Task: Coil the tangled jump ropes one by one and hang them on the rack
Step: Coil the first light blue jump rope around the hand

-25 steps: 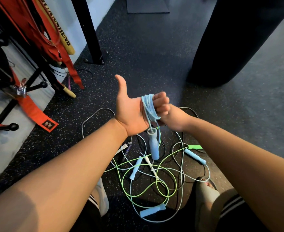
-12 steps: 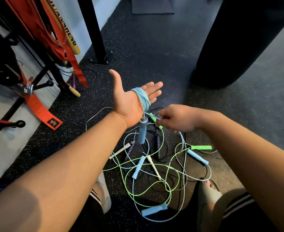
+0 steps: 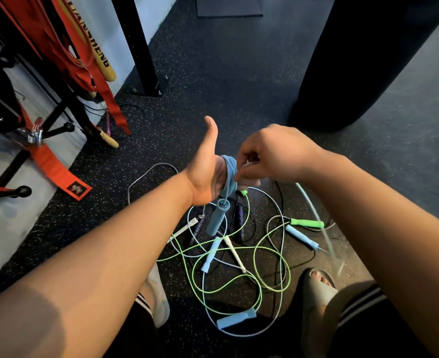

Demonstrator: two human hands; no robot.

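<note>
A light blue jump rope (image 3: 229, 174) is wound in several loops around my left hand (image 3: 205, 177), thumb pointing up. One of its blue handles (image 3: 217, 215) dangles below the palm. My right hand (image 3: 272, 156) pinches the same rope just beside the coil, and a blurred length of it trails down to the right (image 3: 316, 218). On the floor below lies a tangle of ropes: a green one (image 3: 270, 257) with a green handle (image 3: 307, 223), blue handles (image 3: 236, 319), a white handle (image 3: 232, 250) and a purple-black rope (image 3: 240, 220).
The black rack (image 3: 58, 125) with knobbed pegs stands at the left, hung with orange straps (image 3: 58, 174). A black post (image 3: 138, 45) rises behind it. A large black punching bag (image 3: 363, 60) stands at the right. My sandalled feet (image 3: 316, 288) flank the tangle.
My right hand has risen from below the coil up over my left hand's fingers, carrying the rope across for another loop. My left fingers are now hidden behind it.
</note>
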